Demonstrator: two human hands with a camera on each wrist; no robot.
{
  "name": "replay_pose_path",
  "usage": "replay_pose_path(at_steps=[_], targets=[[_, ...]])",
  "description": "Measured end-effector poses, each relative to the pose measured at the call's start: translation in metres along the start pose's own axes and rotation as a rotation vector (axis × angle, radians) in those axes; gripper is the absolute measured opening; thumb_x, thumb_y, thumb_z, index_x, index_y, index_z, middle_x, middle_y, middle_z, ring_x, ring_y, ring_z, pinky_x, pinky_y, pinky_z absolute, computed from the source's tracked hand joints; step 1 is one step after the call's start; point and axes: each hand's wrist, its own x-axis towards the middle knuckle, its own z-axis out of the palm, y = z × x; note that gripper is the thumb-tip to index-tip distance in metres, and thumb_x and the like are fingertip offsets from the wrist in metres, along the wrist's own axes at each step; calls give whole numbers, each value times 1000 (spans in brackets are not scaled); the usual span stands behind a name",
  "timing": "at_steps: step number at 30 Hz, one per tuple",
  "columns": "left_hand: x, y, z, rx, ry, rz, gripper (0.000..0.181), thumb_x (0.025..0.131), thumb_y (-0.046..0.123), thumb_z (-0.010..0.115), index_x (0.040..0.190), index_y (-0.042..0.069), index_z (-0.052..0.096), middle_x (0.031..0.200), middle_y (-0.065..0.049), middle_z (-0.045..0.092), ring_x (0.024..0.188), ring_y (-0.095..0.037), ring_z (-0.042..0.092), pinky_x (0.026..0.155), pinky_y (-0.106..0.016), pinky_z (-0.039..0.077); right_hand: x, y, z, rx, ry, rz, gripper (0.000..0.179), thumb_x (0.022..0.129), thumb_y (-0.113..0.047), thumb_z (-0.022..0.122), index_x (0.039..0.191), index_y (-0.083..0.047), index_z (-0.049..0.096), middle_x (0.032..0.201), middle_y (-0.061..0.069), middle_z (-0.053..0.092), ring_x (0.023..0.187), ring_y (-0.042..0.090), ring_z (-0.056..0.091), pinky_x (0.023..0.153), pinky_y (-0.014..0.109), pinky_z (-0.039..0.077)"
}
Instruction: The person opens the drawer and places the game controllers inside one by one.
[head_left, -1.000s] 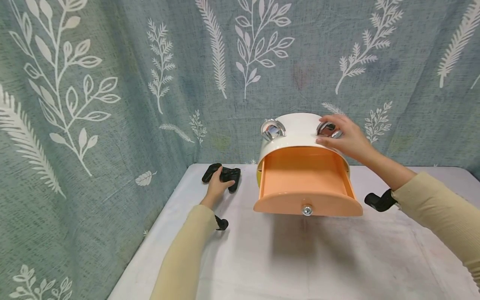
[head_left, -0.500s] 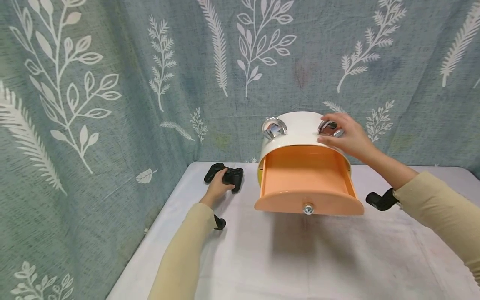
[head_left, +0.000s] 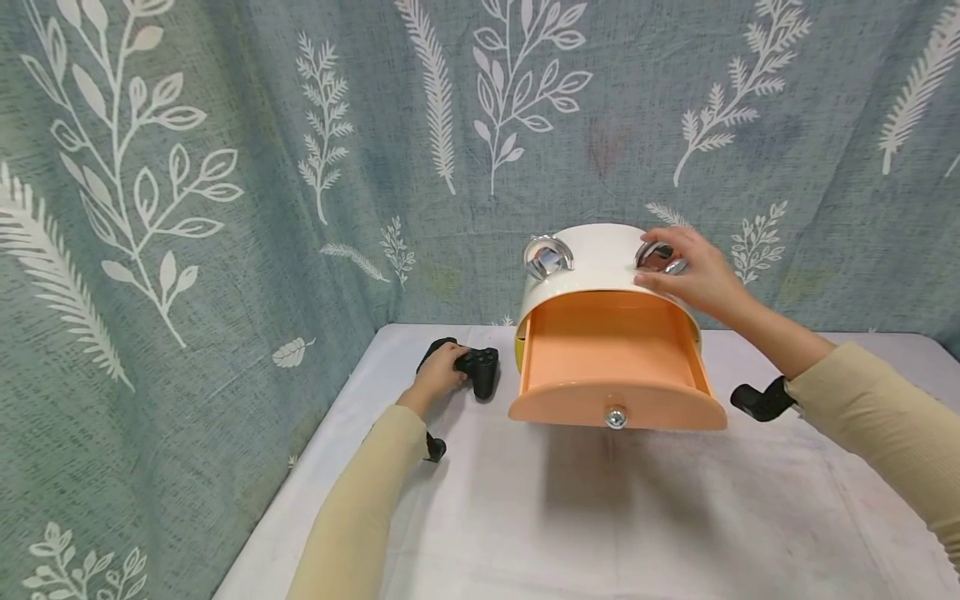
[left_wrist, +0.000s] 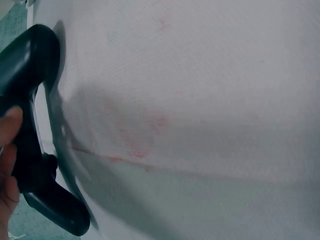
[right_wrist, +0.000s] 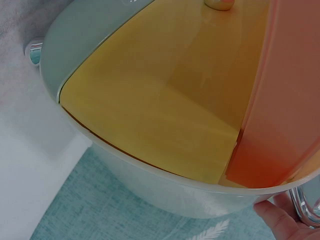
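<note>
My left hand (head_left: 442,371) grips a black game controller (head_left: 484,372) at the back left of the table. The left wrist view shows fingers (left_wrist: 9,125) across the controller's (left_wrist: 27,165) middle, its two handles pointing right. My right hand (head_left: 693,268) holds the right chrome ring-like fitting (head_left: 656,255) on top of a white rounded drawer box (head_left: 600,250). An orange drawer (head_left: 618,404) with a round silver knob (head_left: 616,417) stands pulled out from the box. In the right wrist view, a yellow drawer front (right_wrist: 160,95) shows beside the orange one.
A white cloth (head_left: 570,533) covers the table. Behind it and on the left hangs a blue-green curtain (head_left: 360,167) with white leaf prints. A second chrome fitting (head_left: 547,257) sits on the box's left top. Black wrist mounts (head_left: 761,401) stick out near the sleeves.
My left hand has taken firmer hold of the controller, which has shifted right and turned slightly. My right hand, the box and the drawer stay in place.
</note>
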Motion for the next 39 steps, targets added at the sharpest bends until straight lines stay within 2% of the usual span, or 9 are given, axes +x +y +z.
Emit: replay_pose_path(at_steps=[4, 8, 12, 16, 20, 23, 26, 32, 39], targets=[[-1, -1, -1, 104, 20, 72, 46, 70, 24, 66, 113, 16, 53, 107, -3, 50, 99, -20, 44, 87, -33, 32, 0, 1, 0, 2, -1, -1, 54, 72, -33, 63, 119, -17, 44, 121, 6, 37, 88, 24, 41, 68, 43, 34], [-5, -2, -4, 231, 102, 174, 41, 65, 35, 67, 103, 20, 60, 100, 2, 55, 87, -17, 41, 81, -34, 29, -1, 1, -1, 3, -3, 5, 54, 72, -33, 63, 120, -17, 43, 123, 7, 36, 88, 24, 41, 68, 43, 34], [-9, -3, -5, 259, 157, 227, 35, 65, 40, 64, 96, 22, 63, 102, 4, 53, 92, -18, 37, 83, -38, 22, -1, 2, -1, 1, -2, 9, 55, 72, -34, 63, 120, -17, 43, 124, 7, 35, 89, 24, 42, 67, 43, 35], [-9, -5, -5, 202, 140, 205, 35, 64, 41, 65, 93, 23, 63, 121, 2, 43, 112, -27, 29, 92, -46, 13, -2, 2, 0, 2, 2, 4, 54, 72, -34, 63, 119, -17, 43, 123, 7, 36, 89, 24, 41, 68, 43, 34], [-5, -6, -4, 112, 62, 142, 37, 62, 42, 66, 94, 24, 60, 132, -1, 30, 122, -35, 13, 93, -54, 5, -1, 2, 0, 4, 7, -2, 53, 72, -33, 63, 118, -17, 44, 121, 7, 37, 88, 24, 41, 68, 43, 34], [-3, -8, -2, 53, -9, 93, 40, 62, 43, 65, 96, 24, 56, 130, 0, 33, 121, -33, 15, 94, -51, 9, -1, 1, 0, 9, 6, -2, 53, 71, -33, 63, 118, -16, 44, 120, 6, 38, 88, 24, 41, 68, 43, 34], [-3, -8, -1, 19, -41, 74, 41, 63, 42, 66, 96, 22, 53, 123, 1, 42, 118, -31, 24, 94, -46, 17, -1, 1, 1, 11, 4, -1, 53, 71, -34, 64, 118, -16, 44, 119, 7, 38, 89, 25, 41, 69, 43, 34], [-5, -7, -2, 9, -54, 72, 42, 63, 38, 68, 99, 21, 52, 117, 2, 47, 116, -28, 28, 93, -43, 22, -1, 1, 1, 2, -3, 4, 54, 71, -34, 63, 118, -17, 44, 119, 6, 38, 89, 24, 42, 69, 43, 34], [-9, -10, -5, 98, -29, 91, 45, 64, 39, 67, 104, 26, 53, 115, 5, 49, 101, -21, 39, 85, -41, 29, 0, 0, 0, 2, -7, 4, 54, 71, -35, 63, 118, -16, 44, 119, 7, 37, 89, 24, 41, 69, 43, 33]])
